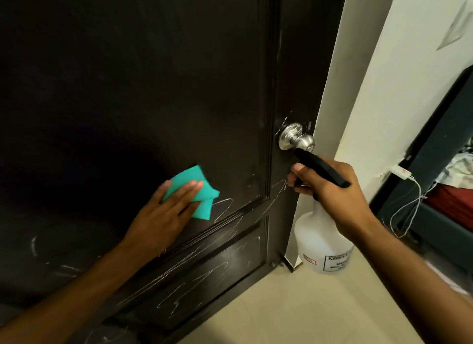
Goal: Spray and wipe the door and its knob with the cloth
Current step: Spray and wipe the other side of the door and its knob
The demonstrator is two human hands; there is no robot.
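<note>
Door (153, 74) panel fills the left and centre. A teal cloth (197, 190) is pressed flat against it by the left hand (166, 213), fingers straight. White scribbles remain below and on the knob (297, 138), so wiping is judged incomplete. A spray bottle (320, 241) is gripped by the right hand (332, 192), nozzle near the knob.

Pale tiled floor (320, 313), dark door (153, 74) standing at its edge

A white wall (399, 92) runs along the right, above pale floor tiles (294, 307). Against it sits dark furniture (440, 128) with a white cable (409, 205) dangling down. The light is dim.
</note>
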